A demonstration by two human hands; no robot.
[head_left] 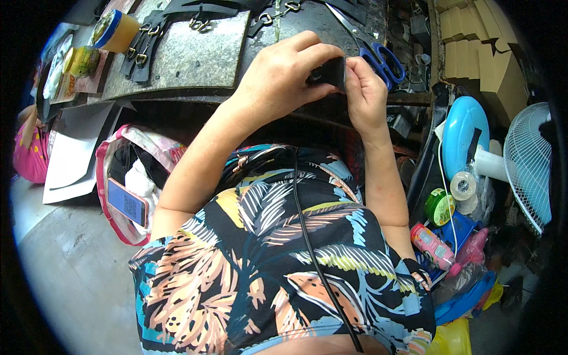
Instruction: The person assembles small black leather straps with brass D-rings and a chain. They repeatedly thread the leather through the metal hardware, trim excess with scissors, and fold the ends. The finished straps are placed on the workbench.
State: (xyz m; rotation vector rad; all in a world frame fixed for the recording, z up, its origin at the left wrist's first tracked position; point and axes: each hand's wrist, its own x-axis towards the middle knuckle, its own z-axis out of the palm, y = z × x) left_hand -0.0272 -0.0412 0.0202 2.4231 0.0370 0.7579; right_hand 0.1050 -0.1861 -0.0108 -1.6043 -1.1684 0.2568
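Over the near edge of the workbench, my left hand (283, 74) and my right hand (365, 94) meet, both closed on a small black strap piece (335, 74). Most of this piece is hidden behind my fingers. Just beyond my right hand lie scissors with blue handles (383, 64), blades pointing away to the left. Black straps with brass-coloured clasps (142, 58) rest on a grey board (204, 52) left of my hands. More black straps (266, 21) with metal hooks lie at the far side.
A jar of amber paste (121, 32) stands at the far left. Below it, a pink-edged bag (102, 177) holds a phone (127, 201). At right are a white fan (532, 165), a blue round fan base (464, 136), a pink bottle (433, 245) and cardboard boxes (500, 77).
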